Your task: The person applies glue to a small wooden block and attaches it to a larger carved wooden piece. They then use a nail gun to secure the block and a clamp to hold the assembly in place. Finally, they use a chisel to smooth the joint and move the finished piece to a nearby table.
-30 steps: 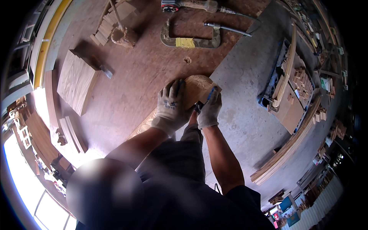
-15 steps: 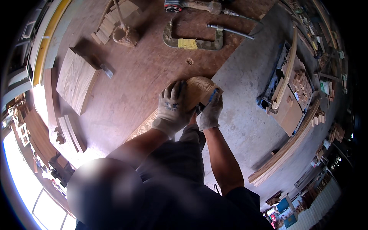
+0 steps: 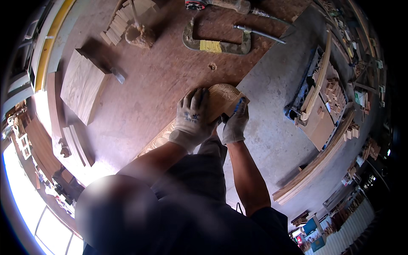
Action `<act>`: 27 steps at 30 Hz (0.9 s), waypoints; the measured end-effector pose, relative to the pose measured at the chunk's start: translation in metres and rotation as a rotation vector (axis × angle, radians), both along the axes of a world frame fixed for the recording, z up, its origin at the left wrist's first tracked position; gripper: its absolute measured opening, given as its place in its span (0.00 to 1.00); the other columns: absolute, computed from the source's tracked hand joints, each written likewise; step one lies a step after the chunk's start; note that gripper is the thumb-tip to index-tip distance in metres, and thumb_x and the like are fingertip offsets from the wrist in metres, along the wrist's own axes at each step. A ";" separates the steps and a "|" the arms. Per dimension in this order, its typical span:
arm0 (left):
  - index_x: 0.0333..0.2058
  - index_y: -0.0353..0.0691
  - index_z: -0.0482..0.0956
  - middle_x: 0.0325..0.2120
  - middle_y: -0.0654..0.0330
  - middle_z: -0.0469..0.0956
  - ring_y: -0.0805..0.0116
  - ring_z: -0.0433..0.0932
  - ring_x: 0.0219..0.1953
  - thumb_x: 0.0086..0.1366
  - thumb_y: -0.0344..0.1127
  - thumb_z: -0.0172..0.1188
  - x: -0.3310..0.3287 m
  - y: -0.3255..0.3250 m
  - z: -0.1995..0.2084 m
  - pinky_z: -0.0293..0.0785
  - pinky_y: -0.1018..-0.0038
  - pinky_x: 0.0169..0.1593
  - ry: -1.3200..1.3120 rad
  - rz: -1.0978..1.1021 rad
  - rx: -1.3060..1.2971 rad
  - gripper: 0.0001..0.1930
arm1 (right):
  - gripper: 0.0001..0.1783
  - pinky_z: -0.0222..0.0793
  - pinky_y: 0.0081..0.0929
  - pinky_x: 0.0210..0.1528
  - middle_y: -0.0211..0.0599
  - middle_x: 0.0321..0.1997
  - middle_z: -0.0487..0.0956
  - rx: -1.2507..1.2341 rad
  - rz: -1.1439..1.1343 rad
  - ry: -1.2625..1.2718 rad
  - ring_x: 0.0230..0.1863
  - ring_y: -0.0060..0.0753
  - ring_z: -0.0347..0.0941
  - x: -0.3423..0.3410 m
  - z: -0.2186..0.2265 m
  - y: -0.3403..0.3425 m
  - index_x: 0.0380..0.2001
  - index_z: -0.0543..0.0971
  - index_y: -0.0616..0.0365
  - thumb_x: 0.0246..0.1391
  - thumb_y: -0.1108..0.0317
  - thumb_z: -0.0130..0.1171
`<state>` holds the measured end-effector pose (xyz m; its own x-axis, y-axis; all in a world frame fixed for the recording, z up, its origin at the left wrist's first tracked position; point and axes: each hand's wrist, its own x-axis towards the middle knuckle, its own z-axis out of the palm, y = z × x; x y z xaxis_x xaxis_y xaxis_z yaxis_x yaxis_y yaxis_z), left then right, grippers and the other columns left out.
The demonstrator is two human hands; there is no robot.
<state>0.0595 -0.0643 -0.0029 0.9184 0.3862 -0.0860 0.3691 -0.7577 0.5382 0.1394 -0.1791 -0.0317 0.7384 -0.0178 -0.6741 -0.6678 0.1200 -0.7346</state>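
A long wooden board (image 3: 223, 91) with a rounded end and carved, overlapping curved patterns lies across the worktable's edge. My left hand (image 3: 192, 111), in a pale glove, grips it from above, fingers over its far edge. On the right side of the rounded end is my gloved right hand (image 3: 234, 126), its fingers closed with a blue strip beside them. Whatever lies inside that grip is mostly hidden, and I cannot make out its kind. Part of the board's length passes beneath my left forearm.
Beyond the board lie a C-clamp (image 3: 216, 46) with yellow tape and a power tool (image 3: 231, 5). To the left are a smooth wooden block (image 3: 85, 87) and a blade-like tool (image 3: 118, 76). A crate of wood pieces (image 3: 316, 123) and long wood strips (image 3: 312, 170) sit at right.
The whole view has shifted slightly. My right hand has moved a little at the board's rounded end, while my left hand keeps its place on the board.
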 end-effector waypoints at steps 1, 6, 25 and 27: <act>0.69 0.32 0.65 0.65 0.45 0.66 0.42 0.64 0.67 0.51 0.47 0.76 0.000 0.000 -0.001 0.62 0.48 0.67 -0.005 0.000 -0.001 0.50 | 0.27 0.77 0.27 0.42 0.37 0.52 0.78 -0.008 0.014 -0.012 0.46 0.30 0.77 0.000 -0.001 -0.001 0.63 0.71 0.54 0.77 0.45 0.46; 0.69 0.32 0.65 0.65 0.45 0.66 0.42 0.64 0.67 0.52 0.48 0.76 -0.001 -0.001 -0.003 0.62 0.48 0.67 -0.028 0.003 0.017 0.49 | 0.30 0.76 0.29 0.46 0.39 0.54 0.78 -0.028 0.056 -0.036 0.48 0.31 0.76 -0.002 -0.005 -0.005 0.65 0.70 0.57 0.77 0.43 0.45; 0.67 0.30 0.67 0.64 0.42 0.67 0.40 0.65 0.66 0.56 0.52 0.73 0.000 0.001 -0.003 0.64 0.47 0.65 -0.035 -0.001 0.025 0.46 | 0.34 0.73 0.38 0.60 0.48 0.60 0.76 -0.075 0.081 -0.067 0.57 0.41 0.75 -0.001 -0.018 -0.011 0.67 0.69 0.62 0.77 0.42 0.44; 0.67 0.30 0.67 0.64 0.43 0.67 0.40 0.65 0.66 0.56 0.52 0.73 0.000 0.001 -0.001 0.64 0.47 0.65 -0.030 0.003 0.016 0.46 | 0.34 0.73 0.38 0.60 0.48 0.60 0.76 -0.057 0.077 -0.068 0.57 0.41 0.75 -0.002 -0.018 -0.012 0.67 0.69 0.62 0.77 0.42 0.44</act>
